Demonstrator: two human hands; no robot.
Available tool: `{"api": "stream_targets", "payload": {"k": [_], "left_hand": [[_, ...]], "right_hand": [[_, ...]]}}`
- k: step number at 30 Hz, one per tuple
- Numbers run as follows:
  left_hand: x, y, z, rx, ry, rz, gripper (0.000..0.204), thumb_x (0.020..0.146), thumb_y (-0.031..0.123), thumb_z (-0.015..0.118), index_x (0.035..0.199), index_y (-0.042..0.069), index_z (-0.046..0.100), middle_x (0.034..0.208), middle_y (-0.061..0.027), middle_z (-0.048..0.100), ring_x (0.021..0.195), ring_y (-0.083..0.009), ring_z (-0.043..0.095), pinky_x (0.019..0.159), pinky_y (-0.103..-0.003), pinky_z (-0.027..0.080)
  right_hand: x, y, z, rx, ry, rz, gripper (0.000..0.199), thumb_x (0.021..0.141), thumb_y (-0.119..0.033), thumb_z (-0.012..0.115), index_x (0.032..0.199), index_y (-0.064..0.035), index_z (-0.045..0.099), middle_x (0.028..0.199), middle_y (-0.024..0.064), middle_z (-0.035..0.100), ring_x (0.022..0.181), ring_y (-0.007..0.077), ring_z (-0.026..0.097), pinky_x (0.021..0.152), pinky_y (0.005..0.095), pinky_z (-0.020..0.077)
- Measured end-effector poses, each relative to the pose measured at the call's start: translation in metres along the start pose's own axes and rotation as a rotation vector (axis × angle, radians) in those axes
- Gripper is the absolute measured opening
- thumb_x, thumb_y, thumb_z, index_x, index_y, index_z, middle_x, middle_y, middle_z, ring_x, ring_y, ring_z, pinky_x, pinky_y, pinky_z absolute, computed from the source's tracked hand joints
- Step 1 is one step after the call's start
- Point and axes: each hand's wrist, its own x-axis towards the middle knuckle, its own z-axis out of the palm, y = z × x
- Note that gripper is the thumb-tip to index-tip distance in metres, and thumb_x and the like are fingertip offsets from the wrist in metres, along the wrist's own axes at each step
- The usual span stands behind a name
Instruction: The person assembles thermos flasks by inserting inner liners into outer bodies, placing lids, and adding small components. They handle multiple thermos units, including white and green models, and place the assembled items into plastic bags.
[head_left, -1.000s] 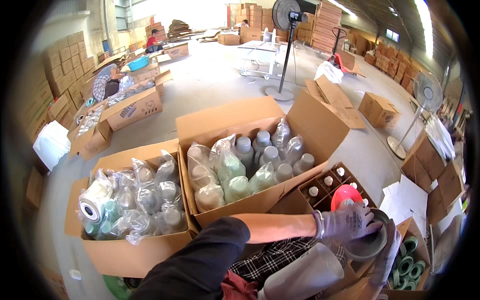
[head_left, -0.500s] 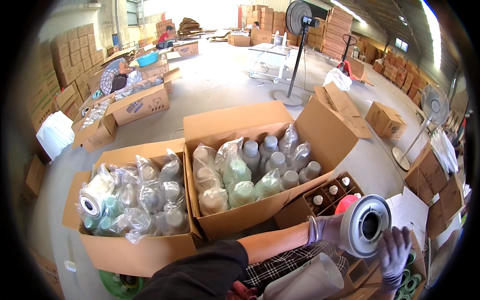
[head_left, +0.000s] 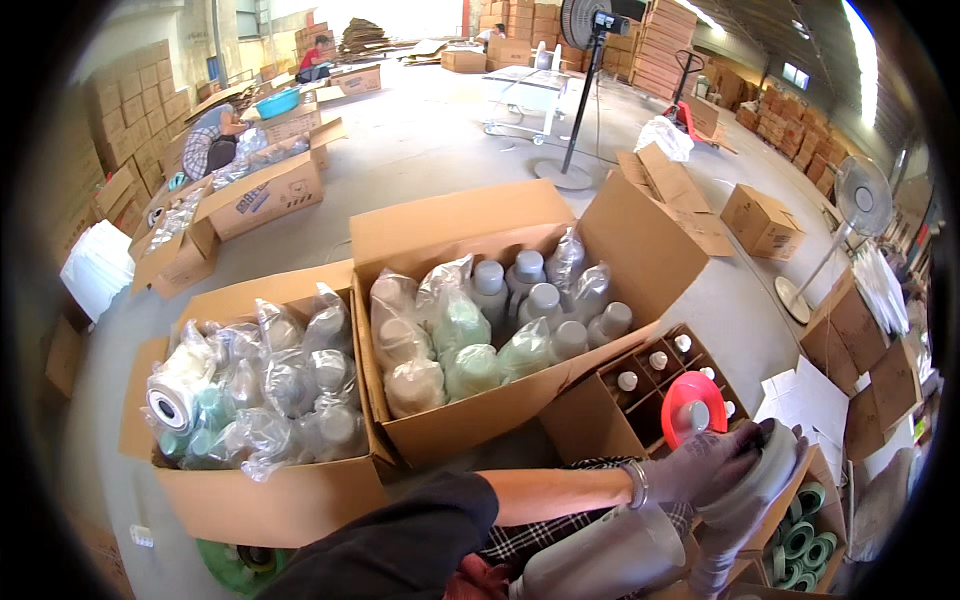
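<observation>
Both my hands wear grey gloves and hold a grey flanged plastic ring (head_left: 768,474) above the lower right. My left hand (head_left: 700,468) is closed around its left side. My right hand (head_left: 718,545) is pressed against it from below, its fingers partly hidden behind the ring. The ring is tilted, so its centre hole is out of sight. A frosted grey cylinder (head_left: 610,553) lies across my lap. Just beyond my left hand, a red dish-shaped piece with a grey centre (head_left: 712,388) rests on a divided carton (head_left: 610,455) of white-topped bottles.
Two open cartons stand ahead: the left one (head_left: 270,512) and the middle one (head_left: 480,420) hold bagged grey and green containers. At lower right, a box holds green rings (head_left: 800,540). Floor fans (head_left: 862,200), stacked cartons and a seated person (head_left: 212,140) are farther off.
The ring has tipped from facing me to nearly edge-on. My right hand has moved left and under it. The red piece is now more exposed, and the view has shifted slightly.
</observation>
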Motion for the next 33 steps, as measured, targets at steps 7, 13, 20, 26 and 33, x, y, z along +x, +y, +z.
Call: {"api": "stream_targets", "payload": {"k": [7, 13, 20, 26, 33], "left_hand": [[-0.007, -0.033, -0.005, -1.203, -0.378, -0.283, 0.051, 0.090, 0.019, 0.063, 0.137, 0.008, 0.045, 0.126, -0.0041, 0.057, 0.113, -0.0142, 0.054, 0.096, -0.029, 0.045], [0.009, 0.010, -0.010, -0.036, 0.073, 0.137, 0.049, 0.093, 0.022, 0.056, 0.139, 0.006, 0.042, 0.119, -0.0187, 0.056, 0.107, -0.0339, 0.059, 0.090, -0.038, 0.048], [-0.008, 0.026, 0.002, 0.045, -0.015, -0.052, 0.046, 0.082, 0.023, 0.065, 0.119, 0.002, 0.048, 0.107, -0.0172, 0.059, 0.088, -0.0331, 0.065, 0.074, -0.039, 0.053], [-0.007, 0.016, -0.008, -1.155, -0.348, -0.385, 0.052, 0.101, 0.037, 0.049, 0.141, 0.005, 0.042, 0.128, -0.0053, 0.056, 0.113, -0.0125, 0.055, 0.094, -0.028, 0.048], [-0.009, 0.031, -0.017, -0.937, -0.236, -0.269, 0.077, 0.083, 0.015, 0.076, 0.146, 0.004, 0.033, 0.138, -0.0104, 0.050, 0.126, -0.0166, 0.048, 0.104, -0.033, 0.042]], "right_hand": [[0.004, -0.010, -0.030, -0.832, -0.558, -0.705, 0.077, 0.077, -0.058, 0.059, 0.133, -0.0094, 0.039, 0.141, 0.0231, 0.036, 0.134, 0.0576, 0.024, 0.107, 0.0742, 0.0141], [-0.012, -0.010, -0.044, 0.127, 0.040, 0.122, 0.090, 0.092, -0.065, 0.039, 0.151, -0.0015, 0.015, 0.151, 0.0177, 0.029, 0.141, 0.0347, 0.028, 0.117, 0.0493, 0.0164], [-0.007, -0.024, 0.002, 0.161, 0.275, 0.266, 0.097, 0.080, -0.070, 0.053, 0.150, -0.0077, 0.028, 0.155, 0.0148, 0.025, 0.139, 0.0331, 0.031, 0.115, 0.0468, 0.0247], [-0.001, -0.021, -0.032, -0.624, -0.234, -0.522, 0.096, 0.073, -0.073, 0.062, 0.140, -0.0087, 0.038, 0.149, 0.0278, 0.028, 0.138, 0.0533, 0.021, 0.109, 0.0695, 0.0136], [-0.014, -0.029, -0.049, -0.085, -0.043, -0.018, 0.122, 0.071, -0.086, 0.051, 0.155, -0.0079, 0.008, 0.157, 0.0239, 0.015, 0.145, 0.0408, 0.014, 0.116, 0.0521, 0.0135]]}}
